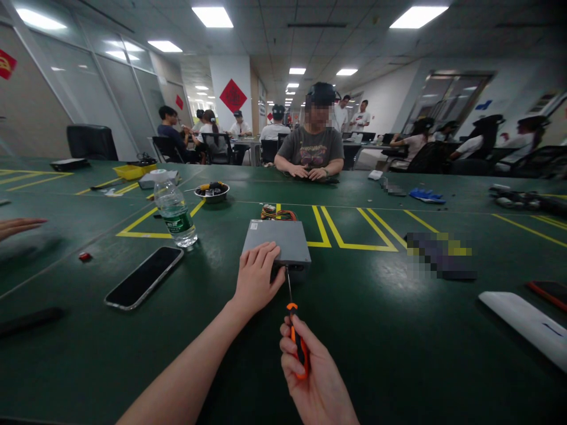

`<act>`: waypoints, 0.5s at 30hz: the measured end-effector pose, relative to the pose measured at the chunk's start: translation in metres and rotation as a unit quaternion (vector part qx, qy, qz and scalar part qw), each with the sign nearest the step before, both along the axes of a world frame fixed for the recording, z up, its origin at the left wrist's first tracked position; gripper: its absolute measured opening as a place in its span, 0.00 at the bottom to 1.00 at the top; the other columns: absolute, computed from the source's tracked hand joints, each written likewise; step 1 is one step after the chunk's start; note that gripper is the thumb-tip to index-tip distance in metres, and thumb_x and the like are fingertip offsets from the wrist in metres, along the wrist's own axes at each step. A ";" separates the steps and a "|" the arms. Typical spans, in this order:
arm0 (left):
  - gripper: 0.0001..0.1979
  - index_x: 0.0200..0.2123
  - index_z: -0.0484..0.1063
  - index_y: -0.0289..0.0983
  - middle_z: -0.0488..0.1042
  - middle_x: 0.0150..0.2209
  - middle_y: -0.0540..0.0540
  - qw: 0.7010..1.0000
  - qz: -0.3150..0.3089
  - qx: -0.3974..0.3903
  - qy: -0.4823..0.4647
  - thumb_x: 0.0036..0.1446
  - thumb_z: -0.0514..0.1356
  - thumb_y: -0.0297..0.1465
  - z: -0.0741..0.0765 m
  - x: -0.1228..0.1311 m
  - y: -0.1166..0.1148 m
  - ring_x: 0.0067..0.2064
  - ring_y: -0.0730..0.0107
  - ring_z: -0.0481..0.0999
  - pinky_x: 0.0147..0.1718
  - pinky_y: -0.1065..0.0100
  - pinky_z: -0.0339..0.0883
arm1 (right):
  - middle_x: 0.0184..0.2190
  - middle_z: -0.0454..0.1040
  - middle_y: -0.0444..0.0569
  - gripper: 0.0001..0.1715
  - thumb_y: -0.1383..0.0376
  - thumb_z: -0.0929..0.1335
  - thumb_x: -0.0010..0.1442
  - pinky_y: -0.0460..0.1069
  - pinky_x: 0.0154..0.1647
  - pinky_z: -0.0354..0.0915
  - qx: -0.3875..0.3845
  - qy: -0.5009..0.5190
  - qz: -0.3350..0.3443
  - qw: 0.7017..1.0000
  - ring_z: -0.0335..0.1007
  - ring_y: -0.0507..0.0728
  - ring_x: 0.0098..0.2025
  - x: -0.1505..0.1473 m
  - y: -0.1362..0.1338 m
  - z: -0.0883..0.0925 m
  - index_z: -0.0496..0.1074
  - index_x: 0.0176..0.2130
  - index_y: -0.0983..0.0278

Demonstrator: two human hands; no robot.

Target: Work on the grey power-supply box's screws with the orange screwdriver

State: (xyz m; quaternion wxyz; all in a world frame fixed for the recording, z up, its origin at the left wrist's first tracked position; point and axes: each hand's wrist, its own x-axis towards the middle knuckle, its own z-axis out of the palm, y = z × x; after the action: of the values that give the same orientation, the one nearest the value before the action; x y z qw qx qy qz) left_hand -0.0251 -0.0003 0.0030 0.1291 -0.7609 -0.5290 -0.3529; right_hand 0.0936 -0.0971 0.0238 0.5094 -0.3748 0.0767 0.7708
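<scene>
A grey metal box (pixel 287 236) lies on the green table, with a bundle of coloured wires (pixel 281 215) at its far side. My left hand (pixel 257 276) rests on the box's near left corner, fingers on the top and thumb at the near side. My right hand (pixel 310 366) is closed round the orange and black handle of a screwdriver (pixel 290 295). The screwdriver's shaft points away from me, and its tip meets the near side of the box. What the tip touches there is too small to tell.
Left of the box are a water bottle (pixel 175 212), a phone (pixel 145 277) and a metal bowl of tools (pixel 212 192). A white object (pixel 522 324) lies at the right. Another person's hand (pixel 20 227) reaches in at the left edge; a person (pixel 312 144) sits opposite.
</scene>
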 end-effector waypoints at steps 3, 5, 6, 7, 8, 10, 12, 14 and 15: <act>0.17 0.49 0.64 0.39 0.69 0.51 0.43 1.000 0.000 0.005 -0.002 0.55 0.54 0.32 0.000 0.000 0.000 0.54 0.58 0.64 0.51 0.56 0.54 | 0.24 0.67 0.47 0.09 0.66 0.63 0.61 0.36 0.13 0.53 -0.033 0.009 0.009 0.999 0.59 0.44 0.18 0.002 0.001 0.000 0.68 0.36 0.71; 0.17 0.49 0.64 0.39 0.69 0.51 0.43 1.000 0.001 0.005 -0.002 0.55 0.54 0.32 0.001 0.000 0.000 0.54 0.58 0.64 0.51 0.56 0.54 | 0.23 0.67 0.47 0.13 0.63 0.62 0.62 0.37 0.13 0.53 -0.042 0.009 0.029 0.999 0.59 0.45 0.18 0.002 0.002 0.001 0.68 0.38 0.71; 0.17 0.49 0.64 0.39 0.69 0.51 0.43 1.000 0.002 0.005 -0.002 0.55 0.54 0.32 0.001 0.000 0.000 0.54 0.58 0.64 0.51 0.56 0.54 | 0.22 0.67 0.46 0.13 0.63 0.61 0.63 0.37 0.12 0.52 -0.039 0.009 0.038 0.998 0.58 0.45 0.17 0.002 0.002 0.002 0.68 0.38 0.71; 0.17 0.49 0.64 0.39 0.69 0.51 0.43 1.000 0.003 0.005 -0.003 0.55 0.54 0.32 0.001 0.000 0.000 0.54 0.58 0.64 0.51 0.56 0.54 | 0.22 0.66 0.46 0.14 0.63 0.61 0.63 0.37 0.11 0.50 -0.032 0.008 0.041 0.999 0.57 0.45 0.16 0.002 0.002 0.002 0.68 0.39 0.72; 0.17 0.49 0.64 0.39 0.69 0.51 0.43 1.000 0.003 0.004 -0.003 0.55 0.54 0.32 0.001 0.000 0.000 0.54 0.58 0.64 0.51 0.56 0.54 | 0.22 0.66 0.46 0.14 0.63 0.60 0.63 0.37 0.10 0.49 -0.023 0.006 0.040 0.999 0.56 0.44 0.16 0.002 0.001 0.002 0.68 0.38 0.72; 0.17 0.49 0.64 0.39 0.69 0.51 0.43 1.000 0.003 0.002 -0.001 0.55 0.54 0.33 0.000 0.000 0.000 0.54 0.59 0.64 0.51 0.56 0.53 | 0.23 0.67 0.47 0.12 0.64 0.61 0.63 0.37 0.10 0.47 -0.012 -0.002 0.029 1.000 0.56 0.44 0.16 0.001 0.001 0.001 0.67 0.38 0.71; 0.17 0.49 0.64 0.39 0.68 0.52 0.44 1.000 0.003 -0.001 0.002 0.56 0.54 0.33 0.000 -0.001 0.000 0.54 0.60 0.63 0.51 0.57 0.53 | 0.24 0.67 0.47 0.08 0.67 0.61 0.62 0.36 0.10 0.46 -0.003 -0.006 0.010 1.000 0.56 0.44 0.16 0.002 0.001 0.000 0.67 0.36 0.70; 0.17 0.49 0.63 0.39 0.68 0.52 0.44 1.000 0.004 -0.004 0.004 0.56 0.54 0.33 0.000 -0.001 0.000 0.55 0.60 0.63 0.51 0.57 0.52 | 0.24 0.67 0.47 0.06 0.69 0.61 0.62 0.36 0.10 0.47 -0.002 -0.006 -0.003 1.000 0.55 0.43 0.16 0.002 0.001 0.001 0.66 0.35 0.70; 0.17 0.49 0.63 0.38 0.68 0.52 0.45 1.000 0.004 -0.006 0.004 0.56 0.54 0.33 0.000 -0.001 0.000 0.55 0.60 0.62 0.52 0.57 0.52 | 0.24 0.67 0.47 0.07 0.69 0.61 0.62 0.36 0.11 0.48 -0.006 -0.005 -0.007 1.000 0.55 0.43 0.16 0.003 0.002 0.002 0.66 0.35 0.70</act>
State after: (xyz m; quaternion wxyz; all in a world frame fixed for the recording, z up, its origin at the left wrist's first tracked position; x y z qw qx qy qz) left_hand -0.0266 -0.0002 0.0029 0.1282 -0.7610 -0.5334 -0.3463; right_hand 0.0961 -0.0955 0.0255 0.5125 -0.3812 0.0817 0.7651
